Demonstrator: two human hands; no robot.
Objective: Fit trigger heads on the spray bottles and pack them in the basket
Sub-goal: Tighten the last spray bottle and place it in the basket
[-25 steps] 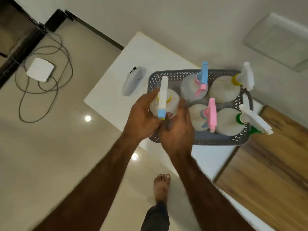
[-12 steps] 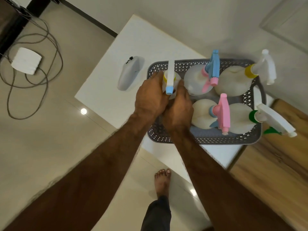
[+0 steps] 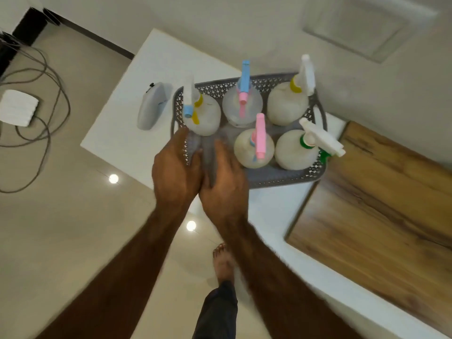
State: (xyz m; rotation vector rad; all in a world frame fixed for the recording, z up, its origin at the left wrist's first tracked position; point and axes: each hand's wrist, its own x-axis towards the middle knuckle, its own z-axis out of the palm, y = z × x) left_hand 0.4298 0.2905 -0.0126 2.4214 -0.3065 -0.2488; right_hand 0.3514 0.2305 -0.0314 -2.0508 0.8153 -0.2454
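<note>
A grey lattice basket stands on the white table and holds five spray bottles with trigger heads. The back-left bottle has a white-and-blue head and a yellow collar. Beside it stand a blue-and-pink-headed bottle and a white-headed bottle. The front row has a pink-headed bottle and a green-collared bottle. My left hand and right hand hover side by side over the basket's front-left corner, just short of the back-left bottle, holding nothing. The front-left basket space is partly hidden by my fingers.
A grey handheld device lies on the table left of the basket. A wooden board sits to the right. On the floor are a white adapter with looping cables and my bare foot.
Both hands set the white-and-blue-headed bottle down in the basket's back-left spot, let go of it and pulled back toward me.
</note>
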